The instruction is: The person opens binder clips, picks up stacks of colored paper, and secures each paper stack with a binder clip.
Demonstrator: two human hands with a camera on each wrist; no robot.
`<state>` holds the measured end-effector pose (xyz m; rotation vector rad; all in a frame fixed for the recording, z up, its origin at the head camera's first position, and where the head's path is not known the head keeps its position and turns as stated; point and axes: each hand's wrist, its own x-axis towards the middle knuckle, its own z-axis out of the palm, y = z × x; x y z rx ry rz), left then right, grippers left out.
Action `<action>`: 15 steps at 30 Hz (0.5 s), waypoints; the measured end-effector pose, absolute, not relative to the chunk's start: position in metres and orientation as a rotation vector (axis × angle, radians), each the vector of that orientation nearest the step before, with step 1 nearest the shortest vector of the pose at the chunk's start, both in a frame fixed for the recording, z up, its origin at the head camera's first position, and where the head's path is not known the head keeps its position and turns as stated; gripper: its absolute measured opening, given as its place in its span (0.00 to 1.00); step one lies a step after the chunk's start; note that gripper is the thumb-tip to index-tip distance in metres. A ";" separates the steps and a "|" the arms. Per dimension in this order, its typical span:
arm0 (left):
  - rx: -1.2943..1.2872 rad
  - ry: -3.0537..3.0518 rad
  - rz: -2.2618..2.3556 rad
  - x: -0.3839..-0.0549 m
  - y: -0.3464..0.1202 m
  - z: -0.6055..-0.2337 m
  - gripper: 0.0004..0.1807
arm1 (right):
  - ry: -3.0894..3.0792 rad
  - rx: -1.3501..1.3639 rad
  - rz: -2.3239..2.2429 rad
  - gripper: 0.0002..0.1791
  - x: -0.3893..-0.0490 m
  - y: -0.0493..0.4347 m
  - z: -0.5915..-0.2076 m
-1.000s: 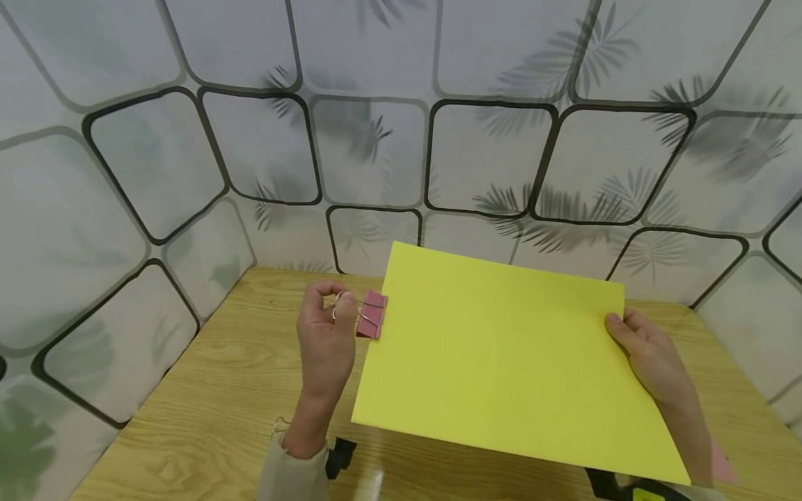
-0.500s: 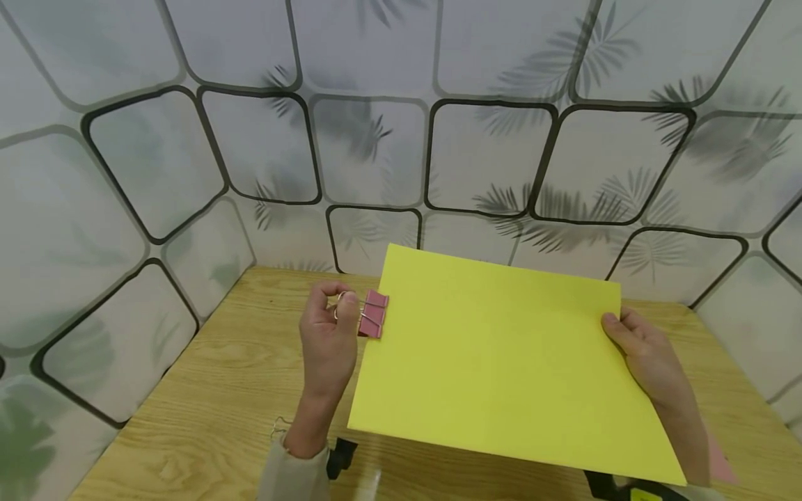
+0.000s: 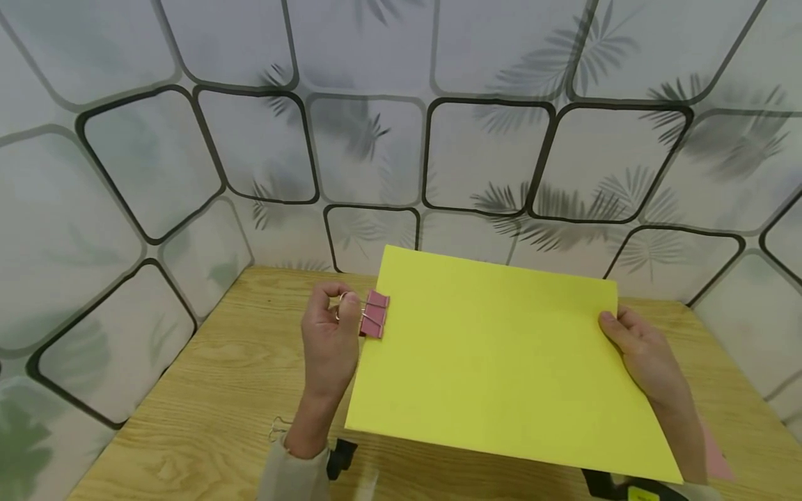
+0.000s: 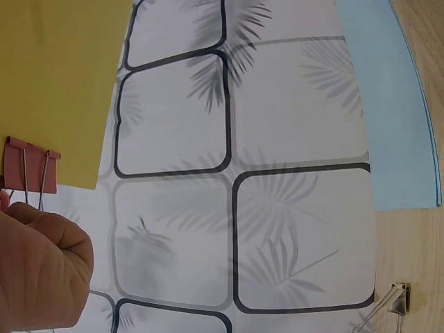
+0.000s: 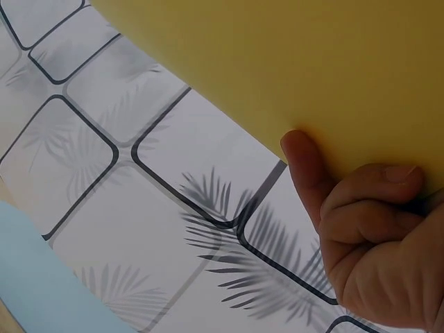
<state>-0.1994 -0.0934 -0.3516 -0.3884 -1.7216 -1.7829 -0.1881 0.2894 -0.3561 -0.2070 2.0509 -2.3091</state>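
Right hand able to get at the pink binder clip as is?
Probably not: the right hand grips the yellow sheet at the edge opposite the pink binder clip, which the left hand holds.

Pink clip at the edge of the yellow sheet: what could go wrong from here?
The left hand pinches the pink clip by its thin wire handles, so it might slip and let the clip twist. The clip sits at the very edge of the yellow sheet, so a pull could drag it off. The right hand grips only the opposite side, above the table, so a loosened grip may let the sheet droop.
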 end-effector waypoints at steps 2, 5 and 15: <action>-0.390 -1.725 -1.790 -0.200 -0.093 -0.352 0.06 | 2.045 -0.198 -2.313 0.09 -0.188 0.289 -0.356; -0.389 -1.729 -1.797 -0.200 -0.092 -0.353 0.06 | 2.041 -0.192 -2.318 0.09 -0.188 0.288 -0.356; -0.362 -1.784 -1.843 -0.199 -0.090 -0.353 0.07 | 2.061 -0.212 -2.303 0.09 -0.188 0.289 -0.356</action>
